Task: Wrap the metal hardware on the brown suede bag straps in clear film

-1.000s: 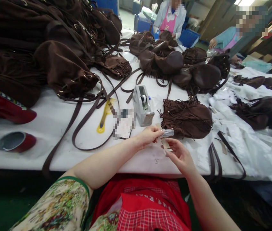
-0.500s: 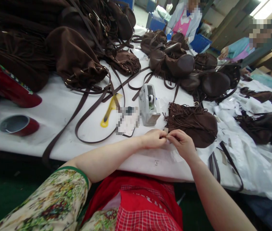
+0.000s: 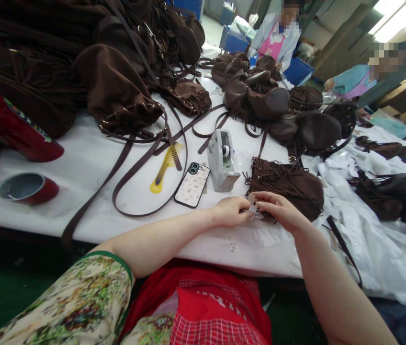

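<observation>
Close together near the table's front edge, my two hands meet at a small pale piece (image 3: 252, 208). My left hand (image 3: 232, 211) pinches its left side, fingers closed. The fingers of my right hand (image 3: 278, 207) are closed on its right side, beside the fringed brown bag (image 3: 285, 184). What the piece is cannot be made out; it looks partly clear and partly beige. Behind my left hand stands a grey tape dispenser (image 3: 220, 165). A patterned phone (image 3: 193, 184) and a yellow comb (image 3: 163, 167) lie to the left.
Brown bags (image 3: 117, 91) are heaped at the left and back, their straps looping over the white table (image 3: 91, 211). A red cup (image 3: 28, 188) lies at the left. White wrapping (image 3: 364, 230) covers the right side. Two people (image 3: 273, 36) are across the table.
My right hand has shifted slightly right, and the pale piece between my fingers now shows more. The view has moved a little.
</observation>
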Demonstrator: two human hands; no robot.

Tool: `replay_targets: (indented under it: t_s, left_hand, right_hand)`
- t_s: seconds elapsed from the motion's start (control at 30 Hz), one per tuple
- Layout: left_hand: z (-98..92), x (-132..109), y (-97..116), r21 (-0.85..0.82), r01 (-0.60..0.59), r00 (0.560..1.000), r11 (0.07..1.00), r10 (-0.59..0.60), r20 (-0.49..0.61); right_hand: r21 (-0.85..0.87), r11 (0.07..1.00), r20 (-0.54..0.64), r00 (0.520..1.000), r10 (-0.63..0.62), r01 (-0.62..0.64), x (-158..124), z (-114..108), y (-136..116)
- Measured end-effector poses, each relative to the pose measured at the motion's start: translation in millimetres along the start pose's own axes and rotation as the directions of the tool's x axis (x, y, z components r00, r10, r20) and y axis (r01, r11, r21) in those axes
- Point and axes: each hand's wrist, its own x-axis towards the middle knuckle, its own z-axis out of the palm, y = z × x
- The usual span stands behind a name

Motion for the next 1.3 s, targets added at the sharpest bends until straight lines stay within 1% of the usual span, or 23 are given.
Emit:
replay_targets:
  t_s: [0.07, 0.13, 0.17, 0.23, 0.3, 0.33, 0.47, 0.53, 0.63, 0.7, 0.77, 0.83, 0.9, 0.97, 1.0, 1.07, 1.13, 1.2, 1.3]
  left_hand:
    - [-0.2, 0, 1, 0.015, -0.017, 1.0, 1.0, 0.018, -0.012]
    - [0.9, 0, 1, 0.019, 0.0, 0.998, 1.0, 0.001, -0.063]
    - [1.7, 0, 0, 0.002, 0.029, 0.995, 1.0, -0.029, -0.099]
    - [3.1, 1, -1, -0.086, 0.122, 0.981, 0.989, -0.133, -0.144]
    - [3.5, 2, -3, -0.182, 0.206, 0.964, 0.962, -0.231, -0.131]
    - [3.1, 2, -3, -0.21, 0.228, 0.96, 0.951, -0.255, -0.112]
    - [0.7, 3, -2, -0.208, 0.21, 0.969, 0.955, -0.232, -0.085]
    - [0.6, 3, -1, -0.203, 0.192, 0.975, 0.96, -0.211, -0.075]
    - [3.3, 1, 0, -0.213, 0.208, 0.974, 0.955, -0.223, -0.049]
    - [6.0, 0, 0, -0.246, 0.261, 0.959, 0.933, -0.279, -0.043]
    - [7.9, -1, 1, -0.299, 0.311, 0.937, 0.902, -0.343, -0.061]
    - [8.1, -2, 1, -0.34, 0.327, 0.93, 0.882, -0.364, -0.05]
    - [6.7, -3, 2, -0.346, 0.323, 0.944, 0.881, -0.327, 0.049]
    - [4.8, -4, 2, -0.322, 0.322, 0.945, 0.89, -0.28, 0.171]
    - [4.0, -4, 2, -0.307, 0.319, 0.942, 0.897, -0.263, 0.208]
    - [3.0, -5, 2, -0.278, 0.308, 0.941, 0.91, -0.248, 0.229]
    - [3.0, -5, 2, -0.262, 0.294, 0.944, 0.919, -0.236, 0.232]
    - [3.5, -5, 2, -0.264, 0.284, 0.946, 0.922, -0.224, 0.234]
    - [4.6, -3, 1, -0.297, 0.3, 0.946, 0.907, -0.242, 0.215]
  right_hand:
    - [-0.008, 0.999, -0.008, 0.999, 0.037, -0.037, 0, 0, -3]
    - [0.007, 0.999, -0.046, 0.998, 0.041, -0.041, 0, 5, -4]
    - [0.029, 0.999, -0.059, 0.998, 0.029, -0.028, 0, 7, -4]
    - [0.08, 0.997, -0.074, 0.997, -0.003, 0.009, -1, 10, -3]
    - [0.093, 0.995, -0.068, 0.997, -0.022, 0.028, -2, 8, -3]
    - [0.082, 0.996, -0.052, 0.998, -0.026, 0.031, -2, 6, -3]
    - [-0.034, 0.998, 0.07, 0.996, -0.053, 0.056, -5, -3, -6]
    - [-0.127, 0.988, 0.102, 0.992, -0.073, 0.086, -5, -4, -8]
    - [-0.247, 0.961, 0.086, 0.991, -0.101, 0.12, -3, -2, -11]
    - [-0.304, 0.939, 0.059, 0.987, -0.149, 0.16, -2, -1, -12]
    - [-0.367, 0.902, 0.042, 0.972, -0.229, 0.229, -2, 0, -13]
    - [-0.445, 0.846, 0.038, 0.95, -0.309, 0.293, -3, 0, -13]
    - [-0.517, 0.79, 0.047, 0.933, -0.357, 0.329, -4, 0, -12]
    - [-0.555, 0.758, 0.07, 0.927, -0.369, 0.343, -5, 1, -10]
    - [-0.558, 0.755, 0.082, 0.928, -0.362, 0.344, -5, 1, -9]
    - [-0.557, 0.759, 0.1, 0.934, -0.343, 0.338, -5, 1, -8]
    - [-0.587, 0.737, 0.114, 0.936, -0.333, 0.334, -4, 2, -9]
    - [-0.657, 0.66, 0.149, 0.921, -0.36, 0.365, -5, 2, -12]
    - [-0.752, 0.474, 0.237, 0.859, -0.453, 0.457, -9, 3, -15]
